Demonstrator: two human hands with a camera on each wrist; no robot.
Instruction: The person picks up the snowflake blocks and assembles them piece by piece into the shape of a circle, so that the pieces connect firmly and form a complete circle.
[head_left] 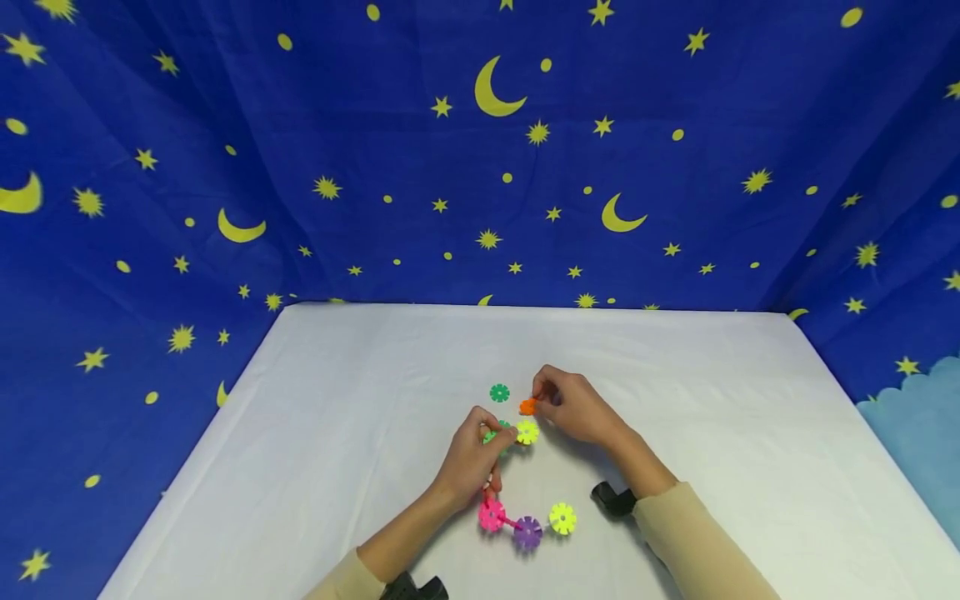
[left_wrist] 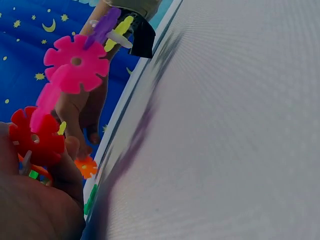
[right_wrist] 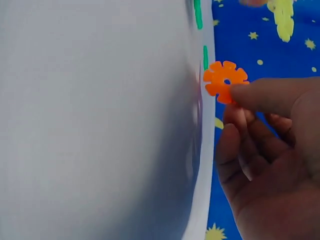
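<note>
My left hand (head_left: 468, 462) grips a chain of notched plastic snowflake discs. A red disc (left_wrist: 46, 142) lies against its fingers in the left wrist view. From there the chain runs through a pink disc (head_left: 491, 515) and a purple disc (head_left: 528, 533) to a yellow disc (head_left: 562, 518). Another yellow disc (head_left: 527, 432) stands out past the left fingertips, and a green disc (head_left: 490, 437) shows partly behind the thumb. My right hand (head_left: 577, 407) pinches a single orange disc (right_wrist: 217, 80) between thumb and finger, just beyond the upper yellow disc.
A loose green disc (head_left: 499, 392) lies on the white-covered table (head_left: 360, 375), beyond the left hand. A blue curtain (head_left: 405, 150) with yellow moons and stars hangs behind the table and at its sides. Black wrist mounts (head_left: 613, 500) sit at both wrists.
</note>
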